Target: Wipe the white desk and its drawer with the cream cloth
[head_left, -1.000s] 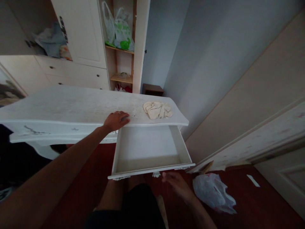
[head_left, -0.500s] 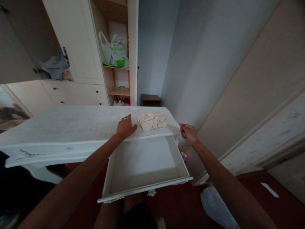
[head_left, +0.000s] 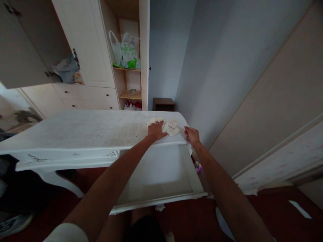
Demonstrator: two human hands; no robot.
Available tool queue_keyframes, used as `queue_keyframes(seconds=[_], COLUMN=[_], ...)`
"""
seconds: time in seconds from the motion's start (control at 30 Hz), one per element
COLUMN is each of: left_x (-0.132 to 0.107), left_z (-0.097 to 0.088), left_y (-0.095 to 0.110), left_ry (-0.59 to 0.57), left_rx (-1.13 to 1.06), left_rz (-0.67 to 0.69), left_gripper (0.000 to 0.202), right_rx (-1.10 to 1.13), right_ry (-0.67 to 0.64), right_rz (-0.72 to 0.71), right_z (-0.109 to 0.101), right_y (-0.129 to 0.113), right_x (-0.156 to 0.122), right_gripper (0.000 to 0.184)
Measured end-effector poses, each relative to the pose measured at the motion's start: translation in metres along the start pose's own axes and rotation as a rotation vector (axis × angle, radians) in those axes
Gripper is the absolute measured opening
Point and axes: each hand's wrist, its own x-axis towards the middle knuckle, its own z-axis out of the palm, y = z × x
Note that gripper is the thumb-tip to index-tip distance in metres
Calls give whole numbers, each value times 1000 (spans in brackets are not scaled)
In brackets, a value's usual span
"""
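Nearby, an open drawer (head_left: 160, 171) juts below the left hand (head_left: 155, 131) on cloth (head_left: 172, 127).

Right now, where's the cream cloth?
In the head view, the cream cloth lies on the right end of the white desk, partly under your left hand, beyond the open drawer.
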Motion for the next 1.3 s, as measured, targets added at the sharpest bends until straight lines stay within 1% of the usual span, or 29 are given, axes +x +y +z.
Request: queue_keyframes(seconds=[0.1,0.2,0.3,0.37,0.4,0.47,0.53,0.6,0.63,0.7,0.8,0.87,0.93,1.03,1.1,1.2,1.3], left_x=[-7,-27,-65,-97,-113,-145,-170,-185,-189,-188,-173,-159,-147,-133,-127,-118,-108], left_z=[-10,-24,-32,-30,-28,-21,-12,-5,-1,4,9,13,19,31,41,55,70], left_y=[-11,-30,-53,-69,-77,-92,-105,-111,-111,-104,-87,-79,-78,-78,-74,-56,-30], left_ry=[22,5,42,63,53,-12,-117,-216,-245,-276,-273,-257,-230,-198,-169,-106,-33], left_rx=[-20,-68,-177,-251,-261,-210,-90,58,128,244,322,322,301,257,235,221,173], left_rz=[23,15,38,115,161,237,278,283,274,226,98,35,6,-46,-109,-199,-213], left_gripper=[64,54,50,48,47,50,55,56,55,53,54,55,56,50,46,46,48], right_rx=[-9,-12,0,8,13,24,31,26,21,20,22,14,6,-7,-18,-31,-42], right_ry=[-18,-28,-40,-42,-42,-48,-63,-70,-66,-48,-31,-32,-40,-47,-45,-64,-94], right_rz=[22,32,35,29,19,-10,-32,-43,-50,-65,-87,-96,-105,-119,-124,-117,-92], right_z=[-2,-1,-1,-2,-3,-6,-7,-8,-8,-8,-7,-7,-7,-7,-6,-6,-7], right_y=[-5,-7,-8,-7,-5,-2,2,4,4,4,5,5,5,5,5,5,4], right_x=[-1,-2,-5,-7,-7,-6,-5,-5,-5,-5,-6,-7,-7,-7,-7,-5,-4], right_gripper=[36,36,36,37,37,38,38,38,38,38,39,40,40,41,41,41,42])
